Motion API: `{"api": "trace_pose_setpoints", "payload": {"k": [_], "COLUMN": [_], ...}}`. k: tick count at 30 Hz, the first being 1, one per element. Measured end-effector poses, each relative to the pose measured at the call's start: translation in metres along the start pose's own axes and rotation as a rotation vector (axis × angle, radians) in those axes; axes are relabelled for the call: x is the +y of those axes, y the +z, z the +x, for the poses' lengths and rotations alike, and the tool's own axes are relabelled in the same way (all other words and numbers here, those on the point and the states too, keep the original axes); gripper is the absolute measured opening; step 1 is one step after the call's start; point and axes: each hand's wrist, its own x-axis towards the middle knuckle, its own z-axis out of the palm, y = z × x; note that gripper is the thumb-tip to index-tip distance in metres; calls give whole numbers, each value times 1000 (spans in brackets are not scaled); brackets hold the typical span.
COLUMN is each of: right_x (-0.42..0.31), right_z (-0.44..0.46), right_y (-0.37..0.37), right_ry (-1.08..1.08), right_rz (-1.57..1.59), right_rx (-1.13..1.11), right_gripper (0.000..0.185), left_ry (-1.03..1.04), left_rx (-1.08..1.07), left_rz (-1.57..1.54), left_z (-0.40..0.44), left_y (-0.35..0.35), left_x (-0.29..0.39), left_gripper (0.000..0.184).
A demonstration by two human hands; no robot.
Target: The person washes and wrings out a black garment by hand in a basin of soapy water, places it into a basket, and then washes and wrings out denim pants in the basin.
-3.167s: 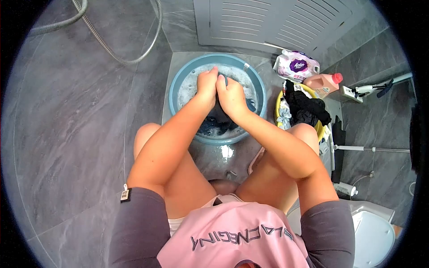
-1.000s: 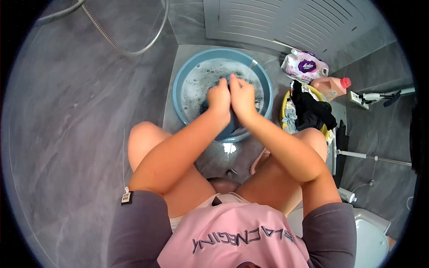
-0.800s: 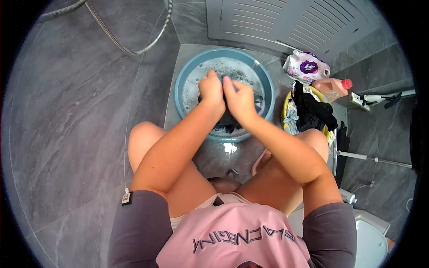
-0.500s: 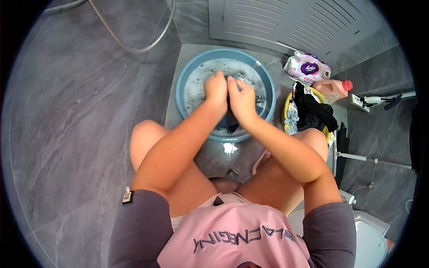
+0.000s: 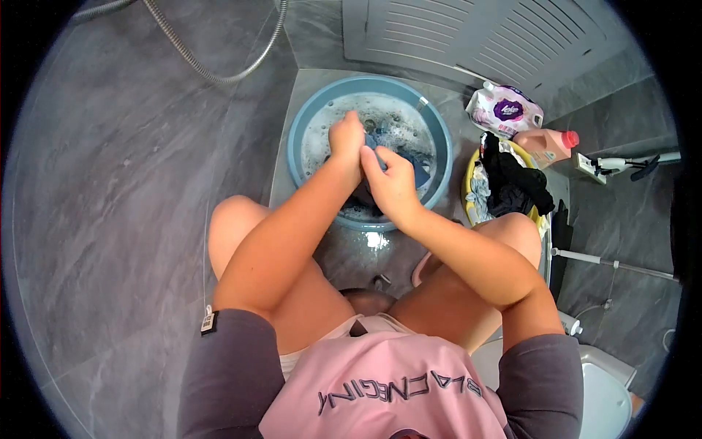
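A round blue basin (image 5: 296, 155) on the floor holds sudsy water and dark blue cloth (image 5: 418, 174), part of it under the foam. Over the middle of the basin my left hand (image 5: 346, 140) is closed on a bunched part of that cloth. My right hand (image 5: 393, 180) is closed on the cloth too, just right of and slightly lower than the left. A dark blue fold shows between the two hands, and more dark cloth hangs below them into the water.
Right of the basin stands a yellow basket (image 5: 468, 192) heaped with black clothes (image 5: 512, 179). Behind it are a white-and-purple package (image 5: 504, 110) and a pink bottle with a red cap (image 5: 545, 145). A metal hose (image 5: 190, 58) hangs at the upper left; a louvred grey panel (image 5: 468, 36) is at the back.
My hands, pressed close together half a second ago, are now offset, the left one further up and left, the right one lower. More blue cloth shows between them and at the basin's right.
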Motion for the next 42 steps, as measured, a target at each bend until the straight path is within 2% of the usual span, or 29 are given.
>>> {"api": "trace_pose_setpoints", "payload": {"k": [2, 4, 6, 7, 8, 11, 14, 16, 17, 18, 20, 22, 23, 24, 26, 29, 30, 32, 33, 35, 36, 38, 40, 42], "right_x": [15, 29, 45, 48, 52, 24, 18, 26, 44, 43, 49, 30, 33, 7, -1, 11, 15, 42, 39, 32, 25, 2, 5, 10], "right_z": [19, 48, 69, 70, 67, 40, 38, 56, 69, 72, 75, 59, 53, 36, 13, 28, 41, 71, 71, 67, 57, 33, 21, 32], "right_y": [-2, -14, -26, -26, -23, -3, -3, -15, -20, -25, -21, -15, -9, -8, 1, -8, -15, -31, -30, -27, -22, -15, -8, -16], "right_ry": [-71, 54, 236, 296, 296, 68, 36, 33, 144, 161, 223, 121, -49, 23, -71, -88, -46, 77, 78, 154, 78, 71, 40, 12], "right_rz": [25, 56, 156, 210, 210, 96, 96, 68, 39, 142, 225, 119, -18, -28, -54, -53, -61, -75, -72, 42, -10, -30, 4, -118], "right_rx": [80, 207, 287, 286, 283, 214, 114, 182, 216, 259, 327, 300, 214, 163, 43, 78, 154, 290, 291, 263, 243, 134, 147, 84], "right_gripper": [38, 40, 41, 42, 42, 40, 41, 44, 47, 49, 49, 49, 49, 48, 47, 47, 47, 47, 47, 47, 45, 42, 39, 39], "left_ry": [69, 265, 250, 256, 255, 246, 168, 263, 198, 269, 290, 257, 251, 264, 222, 178, 173, 358, 212, 238, 244, 243, 130, 164], "left_rx": [-7, -26, -205, -218, -215, -156, -74, -112, -159, -162, -187, -156, -146, -104, -66, -75, -82, -245, -318, -296, -261, -236, -243, -191], "left_rz": [-7, 73, 273, 290, 289, 3, -34, 145, 238, 349, 257, 135, 71, 84, 48, -86, -84, 386, 365, 222, 129, 76, -25, -11], "left_z": [2, -26, -36, -33, -23, 5, 6, -11, -23, -26, -21, -11, -2, 13, 25, 10, 1, -22, -36, -30, -22, -14, -4, -17], "left_y": [6, 22, 30, 31, 30, 18, 14, 23, 28, 32, 35, 29, 23, 15, 7, 12, 16, 27, 32, 29, 25, 13, 7, 13], "left_x": [-21, -37, -54, -54, -52, -32, -15, -19, -22, -32, -41, -32, -23, -16, -3, -12, -19, -28, -24, -22, -19, -6, -2, -9], "left_gripper": [25, 26, 24, 23, 23, 21, 20, 22, 24, 25, 25, 24, 22, 21, 21, 24, 24, 27, 29, 28, 27, 26, 27, 28]}}
